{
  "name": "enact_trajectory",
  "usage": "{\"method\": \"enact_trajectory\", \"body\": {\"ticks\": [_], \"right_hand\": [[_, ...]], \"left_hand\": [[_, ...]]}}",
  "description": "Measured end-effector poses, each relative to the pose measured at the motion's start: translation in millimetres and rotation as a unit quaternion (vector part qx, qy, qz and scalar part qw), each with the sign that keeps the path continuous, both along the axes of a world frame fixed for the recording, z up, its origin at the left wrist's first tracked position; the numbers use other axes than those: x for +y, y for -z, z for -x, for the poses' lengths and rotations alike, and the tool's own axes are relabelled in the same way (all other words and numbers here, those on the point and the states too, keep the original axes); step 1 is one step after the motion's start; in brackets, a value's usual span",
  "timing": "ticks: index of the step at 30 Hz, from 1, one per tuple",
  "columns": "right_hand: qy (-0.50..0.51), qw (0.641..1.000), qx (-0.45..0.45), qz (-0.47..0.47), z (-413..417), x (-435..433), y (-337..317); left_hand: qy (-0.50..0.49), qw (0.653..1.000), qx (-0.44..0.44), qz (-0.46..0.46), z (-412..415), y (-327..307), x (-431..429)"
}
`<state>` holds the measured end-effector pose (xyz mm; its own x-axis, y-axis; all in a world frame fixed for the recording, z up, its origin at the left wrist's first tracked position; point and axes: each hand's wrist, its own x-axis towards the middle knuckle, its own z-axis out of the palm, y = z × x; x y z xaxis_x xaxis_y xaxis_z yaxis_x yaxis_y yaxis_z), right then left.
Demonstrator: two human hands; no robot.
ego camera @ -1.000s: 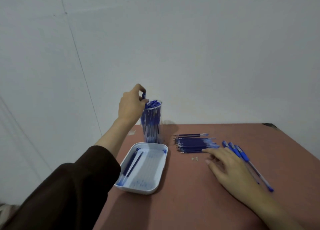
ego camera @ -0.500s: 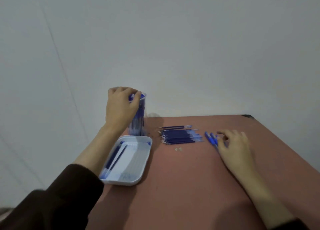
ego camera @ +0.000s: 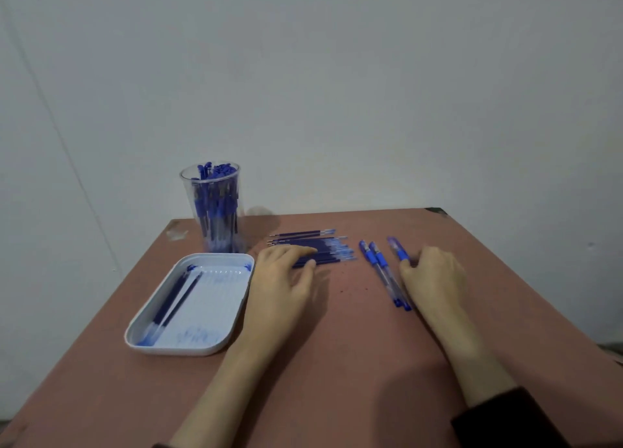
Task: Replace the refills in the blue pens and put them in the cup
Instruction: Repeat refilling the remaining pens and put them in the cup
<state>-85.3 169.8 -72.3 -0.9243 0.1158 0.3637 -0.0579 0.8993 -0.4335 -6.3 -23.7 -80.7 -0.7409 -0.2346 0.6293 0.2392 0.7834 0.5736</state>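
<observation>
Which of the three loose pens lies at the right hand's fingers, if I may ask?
The rightmost pen, apart from the side-by-side pair; its lower end runs under the right hand.

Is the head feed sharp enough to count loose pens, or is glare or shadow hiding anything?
Head view: dim, flat light, no glare; three loose pens beside the right hand read separately; the refill pile at the left hand smears together; soft shadows beside both hands hide nothing.

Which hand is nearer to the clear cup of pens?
Left. The left hand lies on the pile of refills, just right of the clear cup; the right hand is farther right, beyond that pile, touching a loose blue pen.
</observation>
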Motion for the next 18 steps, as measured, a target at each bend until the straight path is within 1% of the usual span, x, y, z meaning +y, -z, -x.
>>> {"method": "enact_trajectory", "body": {"ticks": [2, 3, 4, 5, 9, 12, 15, 18], "right_hand": [[-0.049, 0.992, 0.062, 0.103, -1, -1, 0], [-0.093, 0.982, 0.078, 0.142, -4, -4, -1], [-0.138, 0.974, 0.085, 0.158, -7, -9, -1], [-0.175, 0.969, 0.093, 0.149, -11, -14, -1], [-0.271, 0.951, 0.137, 0.055, -23, -28, 3], [-0.325, 0.937, 0.125, 0.03, -28, -33, 5], [-0.329, 0.935, 0.135, 0.018, -31, -35, 5], [-0.315, 0.939, 0.14, -0.004, -35, -35, 2]], "left_hand": [[0.003, 0.999, 0.001, -0.034, -2, 0, 1], [0.009, 0.998, 0.001, -0.056, -3, -1, 0], [0.015, 0.997, -0.001, -0.079, -3, -1, 0], [0.021, 0.995, -0.005, -0.1, -4, -2, -1], [0.038, 0.983, -0.019, -0.177, -6, -5, -4], [0.058, 0.978, -0.043, -0.198, -7, -6, -5], [0.081, 0.974, -0.068, -0.201, -7, -5, -3], [0.1, 0.971, -0.072, -0.204, -8, -4, -1]]}}
